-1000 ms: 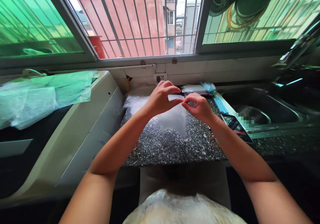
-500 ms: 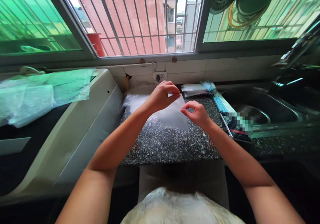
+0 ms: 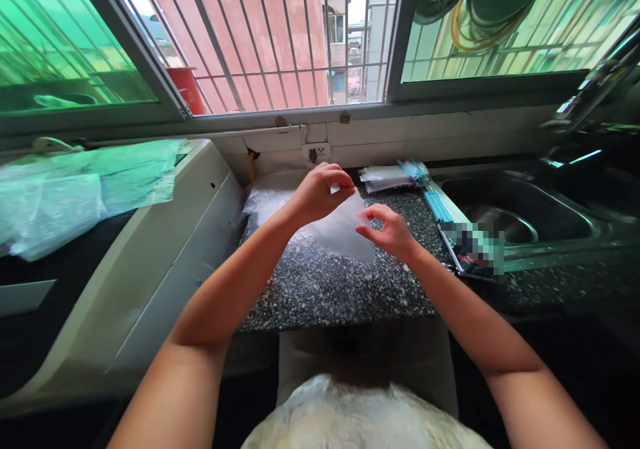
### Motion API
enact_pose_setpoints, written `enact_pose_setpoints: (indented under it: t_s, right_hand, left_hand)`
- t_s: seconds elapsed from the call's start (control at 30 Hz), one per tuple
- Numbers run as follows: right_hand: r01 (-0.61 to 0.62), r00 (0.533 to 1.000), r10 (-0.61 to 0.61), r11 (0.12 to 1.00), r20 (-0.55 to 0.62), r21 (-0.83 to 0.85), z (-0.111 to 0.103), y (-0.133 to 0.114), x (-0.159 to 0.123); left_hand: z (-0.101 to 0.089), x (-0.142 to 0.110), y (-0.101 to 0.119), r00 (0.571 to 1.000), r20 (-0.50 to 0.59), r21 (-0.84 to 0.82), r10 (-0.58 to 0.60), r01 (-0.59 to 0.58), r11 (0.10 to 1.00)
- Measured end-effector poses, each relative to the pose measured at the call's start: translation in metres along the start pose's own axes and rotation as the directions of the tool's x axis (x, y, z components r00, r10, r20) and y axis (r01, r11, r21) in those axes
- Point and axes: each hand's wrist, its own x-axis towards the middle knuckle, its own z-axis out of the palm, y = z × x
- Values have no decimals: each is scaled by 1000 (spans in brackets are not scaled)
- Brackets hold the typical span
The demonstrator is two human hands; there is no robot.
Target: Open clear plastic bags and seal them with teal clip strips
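Observation:
My left hand (image 3: 323, 194) is closed in a pinch, thumb against fingertips, on the upper edge of a frosted, see-through plastic bag (image 3: 343, 235). The bag hangs slightly tilted over the dark speckled countertop. Just right of it, my right hand (image 3: 389, 230) has its thumb and forefinger apart, close to the bag's right edge. Whether the fingertips touch the bag I cannot tell. More clear plastic bags (image 3: 265, 199) lie flat on the counter behind my left wrist.
White packets (image 3: 383, 177) and light-blue strips (image 3: 440, 207) lie at the back right. Beside the metal sink (image 3: 550, 202) is a dark flat item (image 3: 465, 252), partly blurred out. At left, plastic sheets (image 3: 75, 195) cover a pale appliance (image 3: 175, 235). A socket (image 3: 317, 153) is on the wall.
My hands have moved apart; the left has closed into a pinch on the bag. My right hand dropped a little, and its pinched fingers have opened. The bag's lower edge has shifted.

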Motion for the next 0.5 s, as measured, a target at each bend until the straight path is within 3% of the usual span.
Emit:
enact_pose_setpoints:
  t_s: [0.5]
  right_hand:
    - [14, 1000, -13, 1000, -23, 27, 5, 3, -2]
  left_hand:
    - [-11, 4, 3, 1000, -13, 41, 11, -10, 999]
